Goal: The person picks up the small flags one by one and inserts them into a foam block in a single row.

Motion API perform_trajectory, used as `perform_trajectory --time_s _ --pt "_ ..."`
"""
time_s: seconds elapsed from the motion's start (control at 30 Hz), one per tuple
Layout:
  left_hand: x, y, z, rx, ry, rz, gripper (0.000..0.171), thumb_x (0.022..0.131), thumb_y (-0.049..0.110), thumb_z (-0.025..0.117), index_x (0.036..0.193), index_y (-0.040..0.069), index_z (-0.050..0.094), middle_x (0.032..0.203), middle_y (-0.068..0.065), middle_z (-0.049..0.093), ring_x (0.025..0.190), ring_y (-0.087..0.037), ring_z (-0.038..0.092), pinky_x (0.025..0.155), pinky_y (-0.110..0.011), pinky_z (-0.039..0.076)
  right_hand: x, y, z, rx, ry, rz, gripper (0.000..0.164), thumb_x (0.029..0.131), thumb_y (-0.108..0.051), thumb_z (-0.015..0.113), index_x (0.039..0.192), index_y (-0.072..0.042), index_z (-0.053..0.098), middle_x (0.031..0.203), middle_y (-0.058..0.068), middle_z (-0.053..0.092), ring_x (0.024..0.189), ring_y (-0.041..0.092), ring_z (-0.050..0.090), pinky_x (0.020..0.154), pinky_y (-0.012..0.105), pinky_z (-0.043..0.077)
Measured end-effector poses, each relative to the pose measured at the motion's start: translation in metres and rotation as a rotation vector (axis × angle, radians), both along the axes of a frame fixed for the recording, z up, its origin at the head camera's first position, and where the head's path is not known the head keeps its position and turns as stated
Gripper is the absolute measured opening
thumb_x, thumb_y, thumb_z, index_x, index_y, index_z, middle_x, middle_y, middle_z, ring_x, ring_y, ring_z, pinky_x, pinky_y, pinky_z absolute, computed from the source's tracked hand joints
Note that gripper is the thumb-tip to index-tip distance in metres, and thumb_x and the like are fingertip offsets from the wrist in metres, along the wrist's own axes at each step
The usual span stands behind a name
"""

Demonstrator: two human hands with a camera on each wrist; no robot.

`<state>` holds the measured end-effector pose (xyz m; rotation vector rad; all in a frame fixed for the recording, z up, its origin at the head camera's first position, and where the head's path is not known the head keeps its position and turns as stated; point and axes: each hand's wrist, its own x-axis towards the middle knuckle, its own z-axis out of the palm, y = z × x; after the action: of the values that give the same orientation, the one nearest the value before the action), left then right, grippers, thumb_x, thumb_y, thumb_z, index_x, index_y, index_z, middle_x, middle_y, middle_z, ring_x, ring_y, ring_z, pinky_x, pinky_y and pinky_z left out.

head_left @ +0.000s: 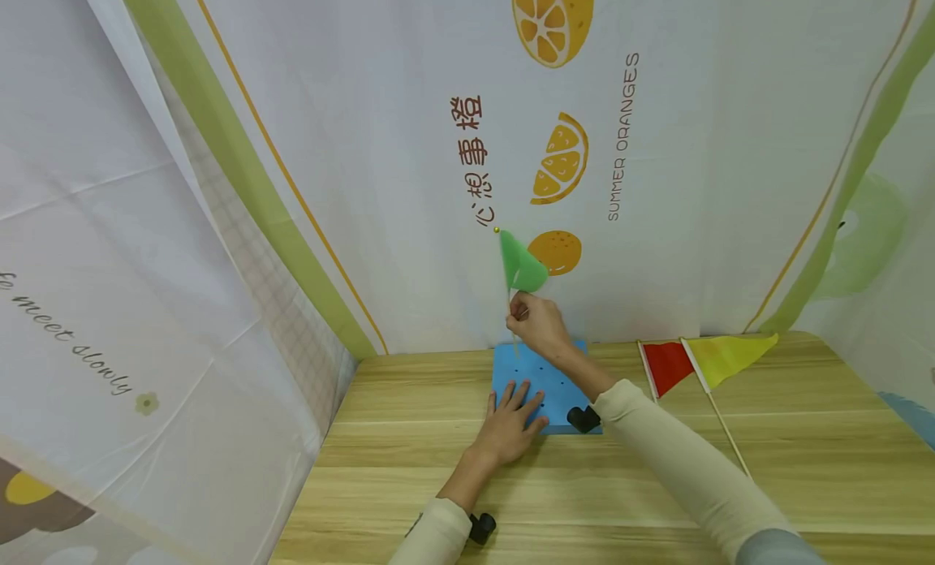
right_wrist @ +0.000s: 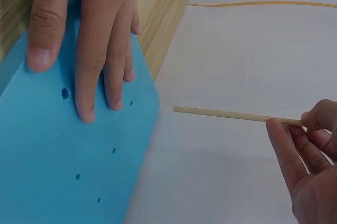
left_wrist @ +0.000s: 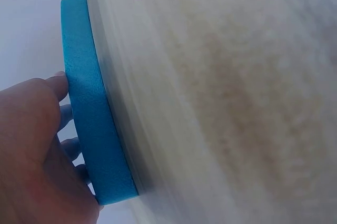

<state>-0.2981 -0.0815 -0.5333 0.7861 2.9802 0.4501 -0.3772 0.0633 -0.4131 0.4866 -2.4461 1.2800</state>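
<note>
My left hand (head_left: 509, 431) lies with spread, straight fingers on a blue foam board (head_left: 566, 398), which has several small holes in its top. In the left wrist view, the thumb is at the upper edge of the board's side (left_wrist: 97, 113). Above the far part of the board, my right hand (head_left: 542, 325) pinches the thin wooden stick of a green flag (head_left: 524, 266). The flag is upright, with its cloth above the hand and a small yellow ball at its tip. The right wrist view shows the bare lower end of the stick (right_wrist: 221, 113) pointing toward the board, apart from its holes.
A red flag (head_left: 666, 368) and a yellow flag (head_left: 730, 359) lie to the right on the wood-grain table (head_left: 409, 443), partly behind the right forearm. A white curtain (head_left: 380, 183) printed with oranges hangs along the table's back edge. More cloth hangs at both sides.
</note>
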Motion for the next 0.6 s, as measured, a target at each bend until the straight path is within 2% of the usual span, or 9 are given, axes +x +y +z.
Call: perform_trajectory --time_s 0.6 --pt "0.000 0.001 -0.004 -0.114 0.027 0.001 0.061 0.115 0.054 0.032 0.170 0.027 0.031 0.180 -0.005 0.020 0.167 -0.033 0.017 0.132 -0.064 0.018 -0.008 -0.008 -0.022 0.016 -0.005 -0.040 0.007 0.098 -0.006 0.074 0.095 -0.006 0.068 0.094 0.013 0.078 0.090 0.028 0.078 0.078 0.044 0.063"
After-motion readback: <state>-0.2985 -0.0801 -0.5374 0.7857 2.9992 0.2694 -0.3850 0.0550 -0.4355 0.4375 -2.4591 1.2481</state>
